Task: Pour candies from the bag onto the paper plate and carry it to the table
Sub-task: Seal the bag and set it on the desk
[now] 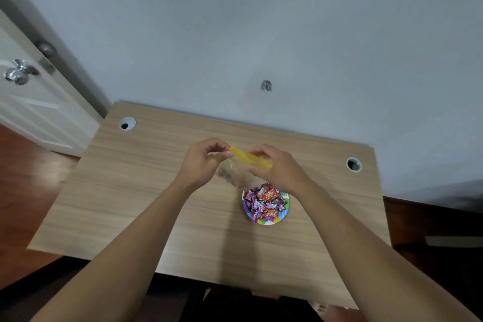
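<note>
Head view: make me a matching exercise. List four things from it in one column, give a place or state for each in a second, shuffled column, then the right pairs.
Things
1. bag
2. paper plate
3. door knob
4. cable hole

Places or states
A. at the desk's far right corner
B. held up by its yellow strip between left hand and right hand
C. on the white door, far left
D. on the desk, heaped with wrapped candies

Pairs: 1-B, 2-D, 3-C, 4-A
</note>
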`<control>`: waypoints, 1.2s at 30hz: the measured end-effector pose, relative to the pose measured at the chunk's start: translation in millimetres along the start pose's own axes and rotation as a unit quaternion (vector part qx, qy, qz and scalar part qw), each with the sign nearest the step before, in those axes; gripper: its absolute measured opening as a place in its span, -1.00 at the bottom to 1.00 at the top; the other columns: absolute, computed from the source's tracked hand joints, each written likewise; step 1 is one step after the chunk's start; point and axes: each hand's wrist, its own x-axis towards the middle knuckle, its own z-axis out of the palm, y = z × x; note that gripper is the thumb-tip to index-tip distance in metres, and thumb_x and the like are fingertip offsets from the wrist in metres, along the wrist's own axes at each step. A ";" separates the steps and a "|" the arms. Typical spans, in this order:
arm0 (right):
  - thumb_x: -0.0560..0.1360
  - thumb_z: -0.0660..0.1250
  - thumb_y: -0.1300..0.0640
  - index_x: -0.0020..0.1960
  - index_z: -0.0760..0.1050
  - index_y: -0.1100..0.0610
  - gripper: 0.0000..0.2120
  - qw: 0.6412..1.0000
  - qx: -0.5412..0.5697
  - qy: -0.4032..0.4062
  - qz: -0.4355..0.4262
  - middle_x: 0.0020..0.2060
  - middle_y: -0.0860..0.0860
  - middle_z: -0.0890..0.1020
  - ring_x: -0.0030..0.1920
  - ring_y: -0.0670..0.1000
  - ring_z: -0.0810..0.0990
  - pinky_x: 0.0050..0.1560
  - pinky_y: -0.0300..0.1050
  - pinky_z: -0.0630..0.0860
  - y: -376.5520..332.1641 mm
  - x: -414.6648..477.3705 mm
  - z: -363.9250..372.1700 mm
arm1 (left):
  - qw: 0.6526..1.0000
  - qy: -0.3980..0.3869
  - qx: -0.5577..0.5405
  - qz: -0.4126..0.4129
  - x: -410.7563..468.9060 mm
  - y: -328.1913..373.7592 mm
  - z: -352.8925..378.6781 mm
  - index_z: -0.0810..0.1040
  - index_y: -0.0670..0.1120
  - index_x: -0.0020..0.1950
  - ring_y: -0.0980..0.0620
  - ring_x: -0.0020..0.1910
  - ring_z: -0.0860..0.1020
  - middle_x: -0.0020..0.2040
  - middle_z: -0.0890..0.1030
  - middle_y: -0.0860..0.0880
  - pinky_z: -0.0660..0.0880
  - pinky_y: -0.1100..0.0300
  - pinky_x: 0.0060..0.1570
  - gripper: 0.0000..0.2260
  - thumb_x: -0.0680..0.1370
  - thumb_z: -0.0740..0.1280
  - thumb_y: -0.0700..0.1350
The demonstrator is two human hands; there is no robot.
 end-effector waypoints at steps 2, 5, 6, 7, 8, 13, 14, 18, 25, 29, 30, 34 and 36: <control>0.47 0.55 -0.16 0.27 0.64 -0.16 -0.61 0.999 -0.011 -0.004 -0.036 0.12 -0.18 0.72 0.13 -0.10 0.67 0.22 -0.01 0.60 -18.0 9.1 4.8 | 1.000 0.006 0.016 0.008 0.1 3.7 -0.7 0.74 -0.19 -0.06 0.04 -0.03 0.72 -0.06 0.79 -0.07 0.60 0.00 0.17 -0.96 0.52 0.56 -0.25; 0.51 0.49 -0.19 0.14 0.65 -0.14 -0.75 0.998 -0.031 0.008 -0.056 -0.07 -0.19 0.70 -0.05 -0.09 0.64 0.06 0.06 0.60 -34.7 19.0 13.1 | 0.999 0.029 0.041 0.021 -0.2 8.3 -3.9 0.74 -0.13 -0.08 0.02 0.00 0.73 -0.09 0.79 0.02 0.60 0.02 0.18 -0.98 0.52 0.55 -0.21; 0.53 0.47 -0.21 0.07 0.65 -0.12 -0.78 0.998 -0.034 0.016 -0.058 -0.14 -0.18 0.69 -0.10 -0.09 0.63 0.03 0.07 0.60 -38.0 21.7 15.6 | 0.998 0.037 0.048 0.024 -0.9 9.6 -5.4 0.74 -0.12 -0.09 0.07 -0.02 0.72 -0.11 0.77 0.05 0.60 0.05 0.18 -0.98 0.52 0.55 -0.21; 0.53 0.45 -0.22 0.02 0.63 -0.09 -0.77 0.997 -0.037 0.025 -0.062 -0.19 -0.17 0.68 -0.14 -0.08 0.62 0.00 0.09 0.61 -40.1 23.6 16.8 | 0.997 0.045 0.055 0.024 -1.2 11.7 -6.1 0.74 -0.11 -0.10 0.11 -0.03 0.70 -0.12 0.76 0.07 0.59 0.07 0.18 -0.96 0.53 0.55 -0.22; 0.53 0.43 -0.25 -0.01 0.62 -0.06 -0.74 0.996 -0.041 0.032 -0.067 -0.21 -0.15 0.68 -0.17 -0.06 0.63 -0.03 0.11 0.63 -42.2 24.9 18.5 | 0.997 0.049 0.057 0.023 -1.8 12.6 -7.0 0.74 -0.10 -0.10 0.14 -0.04 0.70 -0.13 0.75 0.08 0.58 0.08 0.18 -0.95 0.53 0.55 -0.22; 0.56 0.39 -0.19 -0.02 0.59 -0.06 -0.79 0.994 -0.055 0.052 -0.077 -0.27 -0.12 0.66 -0.22 -0.03 0.62 -0.11 0.10 0.61 -51.5 26.7 22.9 | 0.998 0.046 0.026 0.018 -4.8 8.7 -12.5 0.74 -0.09 -0.06 0.15 -0.04 0.71 -0.13 0.76 0.11 0.59 0.02 0.15 -0.95 0.54 0.57 -0.15; 0.56 0.39 -0.17 0.00 0.60 -0.08 -0.82 0.993 -0.063 0.056 -0.078 -0.26 -0.13 0.66 -0.21 -0.05 0.62 -0.11 0.09 0.62 -52.7 27.4 22.8 | 0.999 0.045 0.021 0.021 -5.4 7.3 -13.0 0.73 -0.11 -0.04 0.14 -0.04 0.70 -0.11 0.76 0.09 0.58 0.02 0.14 -0.94 0.55 0.57 -0.15; 0.55 0.38 -0.21 0.02 0.62 -0.09 -0.79 0.992 -0.077 0.063 -0.077 -0.23 -0.14 0.70 -0.18 -0.05 0.66 -0.08 0.09 0.63 -59.2 28.7 24.3 | 0.998 0.050 0.001 0.031 -7.9 4.0 -16.1 0.73 -0.18 0.01 0.17 -0.09 0.67 -0.10 0.75 0.02 0.57 0.19 0.06 -0.90 0.55 0.56 -0.17; 0.57 0.39 -0.16 -0.03 0.62 -0.04 -0.80 0.994 -0.061 0.055 -0.076 -0.25 -0.08 0.68 -0.20 -0.02 0.64 -0.10 0.11 0.62 -71.2 27.3 31.6 | 0.991 0.066 0.096 0.058 -8.8 4.5 -18.0 0.66 -0.17 0.01 0.15 -0.12 0.62 -0.09 0.72 -0.05 0.50 0.36 -0.05 -0.98 0.62 0.45 -0.26; 0.57 0.40 -0.18 -0.05 0.61 -0.03 -0.78 0.994 -0.056 0.049 -0.079 -0.25 -0.07 0.69 -0.20 -0.01 0.65 -0.12 0.10 0.62 -77.9 29.6 34.5 | 0.983 0.093 0.149 0.053 -8.8 4.8 -18.7 0.63 -0.18 0.01 0.34 -0.17 0.57 -0.15 0.64 0.02 0.38 0.51 -0.16 -0.90 0.63 0.36 -0.34; 0.57 0.40 -0.19 -0.04 0.62 -0.03 -0.77 0.994 -0.056 0.047 -0.080 -0.24 -0.08 0.70 -0.18 -0.02 0.66 -0.11 0.09 0.62 -78.2 31.0 34.9 | 0.982 0.103 0.153 0.045 -8.6 4.9 -20.0 0.63 -0.16 0.01 0.39 -0.17 0.56 -0.16 0.63 0.04 0.38 0.53 -0.16 -0.89 0.63 0.36 -0.34; 0.54 0.43 -0.18 -0.03 0.65 -0.02 -0.77 0.993 -0.079 0.038 -0.077 -0.21 -0.09 0.73 -0.18 -0.02 0.68 -0.10 0.09 0.64 -77.7 36.0 36.3 | 0.981 0.136 0.138 0.014 -6.4 4.8 -30.1 0.62 -0.09 0.02 0.45 -0.18 0.56 -0.14 0.64 0.04 0.37 0.56 -0.17 -0.86 0.65 0.36 -0.32; 0.52 0.46 -0.14 -0.05 0.65 0.00 -0.79 0.992 -0.090 0.037 -0.076 -0.21 -0.08 0.73 -0.20 -0.01 0.68 -0.11 0.08 0.64 -76.6 36.2 37.6 | 0.980 0.156 0.123 -0.002 -5.1 4.7 -37.8 0.64 -0.12 0.05 0.40 -0.18 0.56 -0.11 0.65 0.01 0.37 0.57 -0.18 -0.89 0.67 0.36 -0.30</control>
